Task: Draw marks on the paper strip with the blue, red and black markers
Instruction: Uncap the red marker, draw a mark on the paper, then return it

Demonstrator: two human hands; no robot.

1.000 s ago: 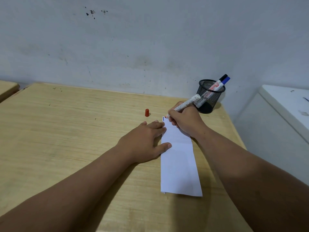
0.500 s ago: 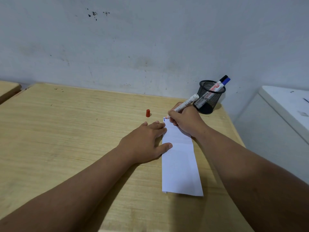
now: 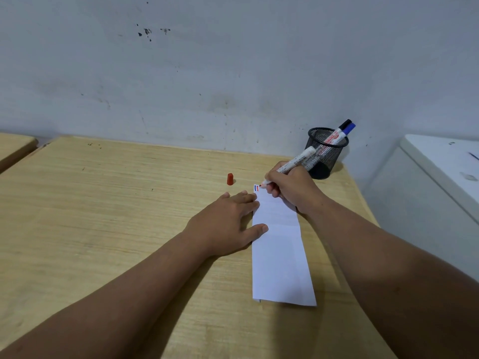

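On the pale wooden table [image 3: 103, 216], with fine grain lines, a small red cap [image 3: 230, 179] stands upright near the far end of the paper, and the left hand [image 3: 228, 226] lies flat and open, its thumb and fingertips pressing the left edge of the white paper strip [image 3: 281, 257]. The strip is long and smooth, and its long axis runs away from the person. The right hand [image 3: 293, 189] is closed around the red marker [image 3: 290, 165], whose tip touches the strip's far left corner beside small blue and red marks, its white barrel rising to the right toward a round black mesh cup [image 3: 324, 156] that holds the black marker [image 3: 344, 124] and the blue marker [image 3: 350, 127].
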